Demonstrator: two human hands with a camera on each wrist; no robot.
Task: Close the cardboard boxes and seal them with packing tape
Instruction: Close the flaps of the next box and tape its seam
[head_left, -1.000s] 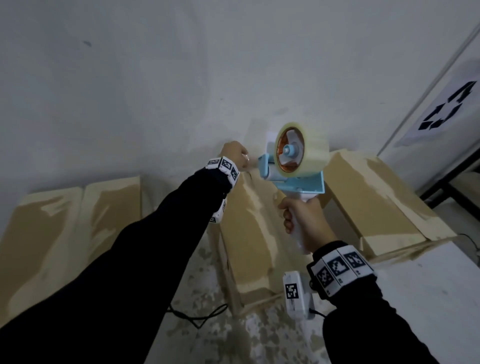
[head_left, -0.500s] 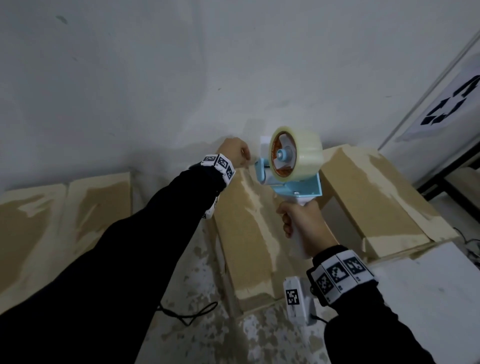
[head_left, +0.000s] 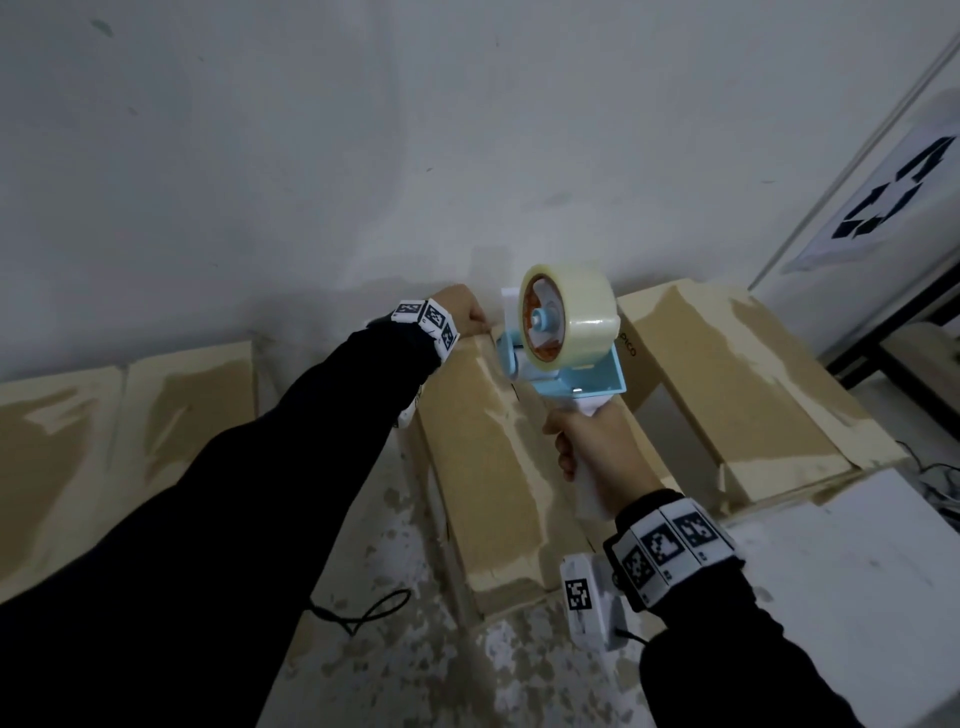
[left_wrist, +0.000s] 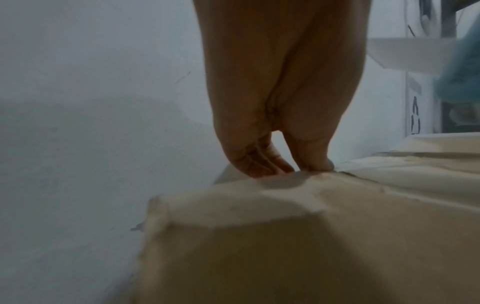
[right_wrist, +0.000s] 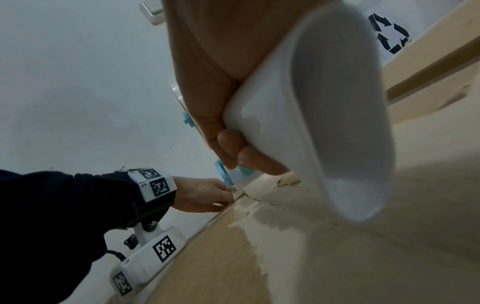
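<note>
Tape dispenser (head_left: 563, 376): light-blue frame, white handle, clear tape roll on orange core. Cardboard boxes (head_left: 483, 462): tan, pale patches. Sleeves (head_left: 218, 519): black. Wristbands (head_left: 670, 551): white, black square markers.

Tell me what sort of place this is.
Probably a packing or storage corner of a plain workroom: several taped cardboard boxes stand against a bare white wall, a tape dispenser is in use, and a recycling sign hangs beside dark shelving.

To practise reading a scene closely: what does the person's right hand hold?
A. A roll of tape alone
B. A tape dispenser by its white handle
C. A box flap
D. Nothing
B: the right hand is curled round the white handle of the tape dispenser above the box.
</note>
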